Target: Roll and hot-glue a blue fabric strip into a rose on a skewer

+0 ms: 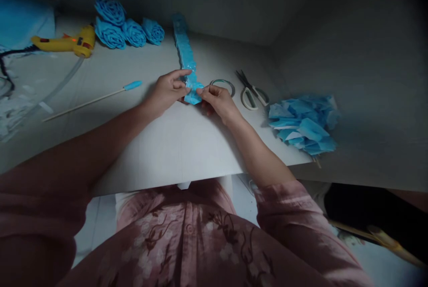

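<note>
A long blue crepe paper strip (183, 46) lies on the table, running away from me, its surface crinkled and gathered. At its near end, my left hand (170, 87) pinches the left edge between thumb and fingers, the index finger resting across the strip. My right hand (217, 99) grips the right side of that same end, thumb on top and fingers curled beneath. Something small and dark red shows under the strip by my left fingertips; its kind is hidden. To the left lies a thin wooden stick (90, 103) with a blue tip (133, 85).
Beyond are several rolled blue paper roses (112, 32) and a yellow hot glue gun (70, 43) with a cord. Near my right hand lie a tape roll (229, 84) and scissors (252, 90). A pile of blue paper pieces (306, 124) sits at the right edge.
</note>
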Demonstrator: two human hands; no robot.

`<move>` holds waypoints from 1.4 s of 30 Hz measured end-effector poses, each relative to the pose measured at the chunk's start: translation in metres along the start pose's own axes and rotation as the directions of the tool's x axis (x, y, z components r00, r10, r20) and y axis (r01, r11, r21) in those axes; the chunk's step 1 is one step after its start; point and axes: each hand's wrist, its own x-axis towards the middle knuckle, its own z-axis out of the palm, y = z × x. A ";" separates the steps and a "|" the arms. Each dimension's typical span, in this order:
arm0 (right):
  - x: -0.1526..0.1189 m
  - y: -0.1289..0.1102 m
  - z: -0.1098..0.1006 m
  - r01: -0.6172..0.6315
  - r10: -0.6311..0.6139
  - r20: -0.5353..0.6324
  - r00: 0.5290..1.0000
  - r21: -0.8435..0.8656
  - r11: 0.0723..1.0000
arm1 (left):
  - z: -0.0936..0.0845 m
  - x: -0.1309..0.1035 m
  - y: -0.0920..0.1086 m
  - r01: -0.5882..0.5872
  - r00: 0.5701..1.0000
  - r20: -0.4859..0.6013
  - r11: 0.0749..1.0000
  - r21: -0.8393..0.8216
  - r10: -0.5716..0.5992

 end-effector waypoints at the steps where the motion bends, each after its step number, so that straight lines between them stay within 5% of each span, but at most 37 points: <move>1: 0.001 0.002 0.000 0.014 -0.014 0.012 1.000 -0.011 1.000 | 0.000 0.000 0.001 0.002 1.000 0.000 1.000 0.013 -0.002; 9: 0.006 0.012 -0.001 0.046 -0.045 0.026 0.999 -0.046 0.998 | -0.002 0.001 0.007 0.025 0.999 0.022 1.000 -0.004 -0.025; 18: 0.004 0.007 -0.009 -0.080 0.067 0.084 0.994 0.155 0.985 | -0.003 0.002 0.004 -0.003 1.000 0.015 0.999 -0.032 0.003; 23: 0.007 0.011 -0.004 -0.034 0.036 -0.011 0.999 0.141 0.989 | 0.000 0.000 0.005 -0.021 0.999 0.030 1.000 0.015 0.021; 33: 0.015 0.024 0.000 0.039 -0.042 0.024 0.999 0.090 0.995 | -0.003 0.002 0.002 -0.019 0.996 0.082 1.000 0.016 0.017; 42: 0.003 -0.001 -0.004 -0.091 0.086 0.036 0.996 0.199 0.976 | -0.001 -0.002 0.011 0.047 0.998 0.041 0.999 0.013 -0.047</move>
